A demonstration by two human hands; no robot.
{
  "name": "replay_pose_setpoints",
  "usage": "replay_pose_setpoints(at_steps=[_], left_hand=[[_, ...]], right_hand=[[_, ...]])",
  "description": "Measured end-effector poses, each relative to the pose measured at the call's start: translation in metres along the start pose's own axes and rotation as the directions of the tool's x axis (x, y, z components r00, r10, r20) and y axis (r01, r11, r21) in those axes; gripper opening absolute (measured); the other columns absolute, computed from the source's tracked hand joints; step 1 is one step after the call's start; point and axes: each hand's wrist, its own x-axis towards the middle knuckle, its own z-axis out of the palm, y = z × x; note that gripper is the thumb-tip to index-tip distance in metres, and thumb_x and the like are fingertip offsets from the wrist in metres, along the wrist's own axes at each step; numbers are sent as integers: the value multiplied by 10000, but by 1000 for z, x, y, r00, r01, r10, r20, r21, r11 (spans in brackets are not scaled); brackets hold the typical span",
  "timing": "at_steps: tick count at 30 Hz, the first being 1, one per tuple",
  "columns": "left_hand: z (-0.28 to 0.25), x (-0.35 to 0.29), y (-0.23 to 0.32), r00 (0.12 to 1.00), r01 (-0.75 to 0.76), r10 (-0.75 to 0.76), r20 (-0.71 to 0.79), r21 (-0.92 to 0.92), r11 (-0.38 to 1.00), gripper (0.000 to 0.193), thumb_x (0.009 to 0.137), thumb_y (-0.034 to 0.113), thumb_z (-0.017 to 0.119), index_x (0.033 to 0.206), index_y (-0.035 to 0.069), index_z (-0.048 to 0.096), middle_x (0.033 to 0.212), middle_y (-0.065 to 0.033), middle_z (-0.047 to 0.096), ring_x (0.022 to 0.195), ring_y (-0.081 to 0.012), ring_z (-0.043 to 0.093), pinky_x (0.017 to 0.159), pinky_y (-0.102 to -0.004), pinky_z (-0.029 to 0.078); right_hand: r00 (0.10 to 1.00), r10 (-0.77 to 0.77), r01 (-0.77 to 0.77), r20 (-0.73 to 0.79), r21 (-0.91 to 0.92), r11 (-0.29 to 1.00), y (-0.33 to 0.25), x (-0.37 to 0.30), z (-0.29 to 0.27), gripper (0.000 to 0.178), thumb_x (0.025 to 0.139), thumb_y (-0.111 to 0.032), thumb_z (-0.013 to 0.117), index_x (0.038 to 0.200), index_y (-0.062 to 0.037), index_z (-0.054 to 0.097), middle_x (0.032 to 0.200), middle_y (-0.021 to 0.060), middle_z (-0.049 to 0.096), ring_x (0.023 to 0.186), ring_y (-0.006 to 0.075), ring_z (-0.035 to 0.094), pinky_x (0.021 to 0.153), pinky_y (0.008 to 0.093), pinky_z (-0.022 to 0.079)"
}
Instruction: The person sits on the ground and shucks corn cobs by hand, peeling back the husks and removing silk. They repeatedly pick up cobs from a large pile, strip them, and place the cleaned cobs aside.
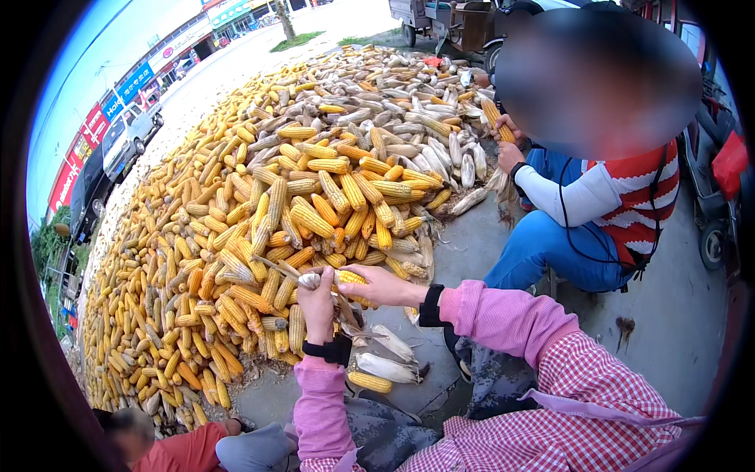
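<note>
An ear of corn [350, 277] with bright yellow kernels is held between my hands, in front of the big corn pile [299, 212]. My left hand [317, 308] is closed round the ear's husk and stalk end, and a pale husk tip [309, 280] sticks out above its fingers. My right hand [385, 288] wraps the kernel part from the right, its fingers partly hiding the ear. Loose husk strips hang below the hands. On the ground beneath lie a pale unhusked ear [387, 367] and a bare yellow ear [370, 382].
To the right, a co-worker in a red-and-white top [641, 197] sits holding another ear of corn [499, 126]. A second person in a red top [185, 450] is at the lower left. A parked scooter [714, 236] stands right; a cargo tricycle [448, 23] stands behind the pile.
</note>
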Motion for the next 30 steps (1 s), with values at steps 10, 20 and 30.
replay_pose_setpoints(at_steps=[10, 20, 30], left_hand=[[19, 2, -6, 998, 38, -43, -48, -100, 994, 105, 920, 137, 701, 884, 49, 657, 784, 19, 641, 667, -65, 561, 609, -235, 452], [28, -6, 16, 970, -179, 217, -113, 277, 944, 191, 901, 186, 723, 914, 3, 670, 697, -8, 623, 618, -63, 536, 563, -248, 442], [4, -3, 36, 982, -136, 159, -106, 195, 971, 203, 922, 199, 705, 911, -2, 679, 682, 32, 589, 570, -54, 482, 517, -240, 404]], right_hand=[[999, 27, -30, 46, 78, 996, 13, -4, -21, 633, 866, -377, 710, 1347, -13, 518, 904, 65, 670, 664, 115, 624, 574, 265, 504], [994, 60, -56, 87, -46, 997, -16, -8, -53, 630, 861, -395, 724, 1326, -17, 528, 875, 32, 659, 659, 82, 602, 547, 244, 493], [968, 250, -217, -4, 481, 849, -22, -59, -148, 402, 961, -215, 582, 1314, -44, 494, 977, 75, 663, 734, 131, 643, 613, 256, 528]])
